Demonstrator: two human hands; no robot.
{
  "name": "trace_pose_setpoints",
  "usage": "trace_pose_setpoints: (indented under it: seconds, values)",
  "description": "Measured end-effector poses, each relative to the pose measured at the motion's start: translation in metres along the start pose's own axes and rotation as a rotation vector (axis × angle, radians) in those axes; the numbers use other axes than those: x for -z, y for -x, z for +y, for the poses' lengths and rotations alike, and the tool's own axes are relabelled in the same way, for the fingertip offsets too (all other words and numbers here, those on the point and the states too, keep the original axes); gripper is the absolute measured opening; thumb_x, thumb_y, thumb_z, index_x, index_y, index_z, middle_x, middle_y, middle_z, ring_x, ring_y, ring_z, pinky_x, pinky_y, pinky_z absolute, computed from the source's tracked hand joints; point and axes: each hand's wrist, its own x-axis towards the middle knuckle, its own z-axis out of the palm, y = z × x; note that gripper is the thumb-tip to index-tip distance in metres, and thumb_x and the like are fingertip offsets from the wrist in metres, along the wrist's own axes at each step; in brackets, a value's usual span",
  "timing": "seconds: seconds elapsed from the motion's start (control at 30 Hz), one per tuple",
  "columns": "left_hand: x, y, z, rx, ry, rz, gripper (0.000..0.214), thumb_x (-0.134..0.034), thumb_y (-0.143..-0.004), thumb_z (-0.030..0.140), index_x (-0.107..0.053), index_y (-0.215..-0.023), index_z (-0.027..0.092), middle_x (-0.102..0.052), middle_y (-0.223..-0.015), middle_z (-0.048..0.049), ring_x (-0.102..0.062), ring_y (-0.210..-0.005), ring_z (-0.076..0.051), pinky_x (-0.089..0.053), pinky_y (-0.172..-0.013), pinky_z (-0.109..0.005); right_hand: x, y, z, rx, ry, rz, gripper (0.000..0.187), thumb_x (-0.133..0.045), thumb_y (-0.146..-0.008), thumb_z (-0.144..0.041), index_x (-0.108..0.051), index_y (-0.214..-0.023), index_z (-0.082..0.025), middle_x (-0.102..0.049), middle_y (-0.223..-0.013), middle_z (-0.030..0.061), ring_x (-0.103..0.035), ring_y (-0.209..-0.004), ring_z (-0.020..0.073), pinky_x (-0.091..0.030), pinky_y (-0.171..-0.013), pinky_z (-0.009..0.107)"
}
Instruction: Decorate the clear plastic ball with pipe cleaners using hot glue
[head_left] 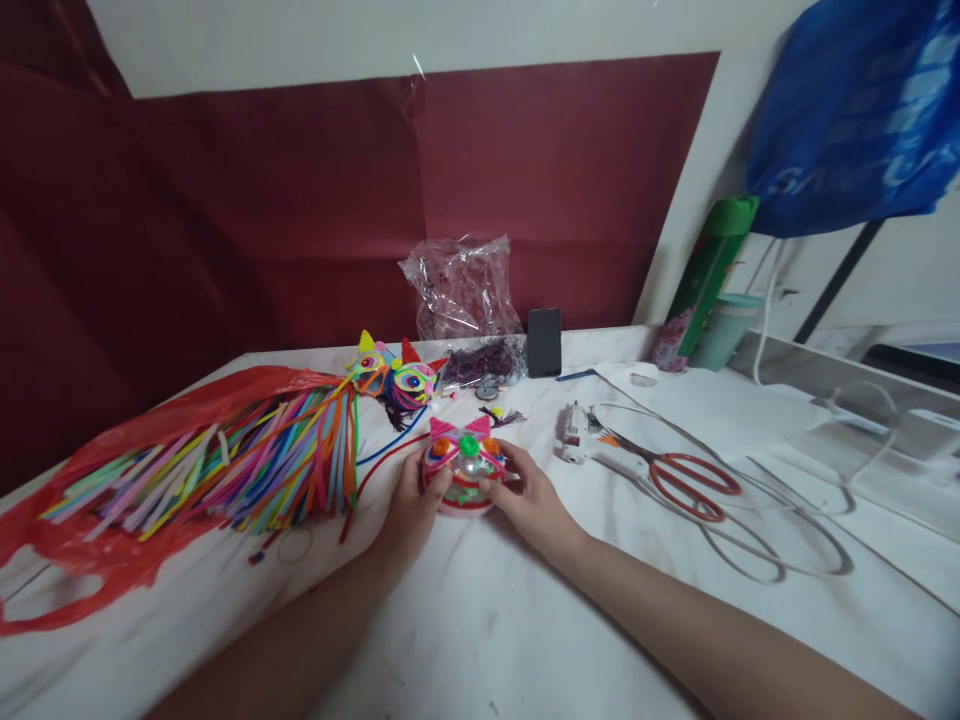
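A small round craft toy [465, 470] with pink ears, orange and green pompoms and a clear dome sits on the white table [480, 620]. My left hand [409, 505] grips its left side with curled fingers. On its right side my right hand [529, 495] holds it, thumb on top. Both forearms reach in from the bottom edge.
A bundle of coloured strips [247, 465] lies on a red plastic bag [67, 520] at left. Two finished colourful heads [394, 378] lie behind the toy. To the right are a glue gun [576, 437], red-handled scissors [686, 478] and a cord [780, 540]. A clear bag [463, 285] and a dark phone [544, 342] stand at the back.
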Motion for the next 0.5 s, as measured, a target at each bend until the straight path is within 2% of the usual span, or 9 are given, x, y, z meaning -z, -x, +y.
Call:
trace_pose_setpoints:
  seconds: [0.1, 0.17, 0.23, 0.3, 0.37, 0.43, 0.5]
  values:
    - [0.003, 0.001, 0.003, -0.018, -0.020, -0.004, 0.051, -0.052, -0.083, 0.052, -0.056, -0.120, 0.017, -0.060, -0.126, -0.0121, -0.053, -0.120, -0.027, -0.039, -0.103, -0.041, 0.000, 0.001, -0.002, -0.025, -0.048, -0.025, 0.056, -0.065, -0.075, -0.040, -0.054, -0.127, -0.020, -0.061, -0.127, 0.0099, -0.060, -0.110, 0.0261, -0.050, -0.094, 0.041]
    - [0.005, 0.001, 0.001, -0.020, -0.007, -0.002, 0.050, -0.049, -0.085, 0.053, -0.057, -0.119, 0.017, -0.061, -0.126, -0.0121, -0.053, -0.121, -0.027, -0.038, -0.104, -0.041, 0.001, 0.000, -0.004, -0.039, -0.067, -0.024, 0.054, -0.063, -0.077, -0.040, -0.057, -0.126, -0.019, -0.060, -0.130, 0.0096, -0.057, -0.116, 0.0268, -0.046, -0.099, 0.042]
    - [0.005, -0.001, -0.003, -0.021, 0.067, -0.034, 0.054, -0.061, -0.078, 0.049, -0.056, -0.121, 0.018, -0.059, -0.129, -0.0126, -0.053, -0.123, -0.028, -0.040, -0.104, -0.041, 0.003, -0.002, -0.006, -0.053, -0.102, -0.020, 0.049, -0.063, -0.077, -0.039, -0.060, -0.122, -0.020, -0.062, -0.129, 0.0081, -0.056, -0.117, 0.0272, -0.044, -0.102, 0.042]
    - [0.003, -0.002, -0.008, -0.025, 0.157, -0.124, 0.070, -0.076, -0.065, 0.039, -0.051, -0.127, 0.019, -0.057, -0.133, -0.0130, -0.053, -0.123, -0.030, -0.043, -0.102, -0.041, 0.006, -0.004, -0.008, -0.067, -0.160, -0.028, 0.044, -0.063, -0.078, -0.038, -0.063, -0.119, -0.021, -0.065, -0.125, 0.0065, -0.057, -0.116, 0.0273, -0.044, -0.102, 0.043]
    - [0.001, -0.003, -0.010, -0.026, 0.206, -0.224, 0.080, -0.082, -0.058, 0.030, -0.048, -0.129, 0.019, -0.058, -0.132, -0.0134, -0.056, -0.119, -0.030, -0.045, -0.100, -0.041, 0.008, -0.007, -0.008, -0.073, -0.231, -0.046, 0.041, -0.060, -0.080, -0.036, -0.064, -0.118, -0.021, -0.067, -0.121, 0.0055, -0.058, -0.115, 0.0272, -0.044, -0.101, 0.044]
    - [0.000, -0.004, -0.010, -0.022, 0.201, -0.262, 0.073, -0.080, -0.062, 0.030, -0.050, -0.127, 0.018, -0.061, -0.129, -0.0133, -0.058, -0.117, -0.029, -0.046, -0.099, -0.041, 0.008, -0.008, -0.006, -0.058, -0.299, -0.071, 0.038, -0.058, -0.082, -0.035, -0.065, -0.116, -0.022, -0.069, -0.119, 0.0048, -0.058, -0.116, 0.0268, -0.043, -0.102, 0.044]
    - [0.002, -0.004, -0.009, -0.018, 0.171, -0.229, 0.060, -0.075, -0.069, 0.036, -0.054, -0.121, 0.017, -0.063, -0.124, -0.0131, -0.060, -0.114, -0.028, -0.046, -0.097, -0.039, 0.007, -0.009, -0.005, -0.036, -0.347, -0.095, 0.036, -0.056, -0.082, -0.033, -0.066, -0.115, -0.022, -0.069, -0.117, 0.0044, -0.057, -0.116, 0.0267, -0.042, -0.102, 0.044]
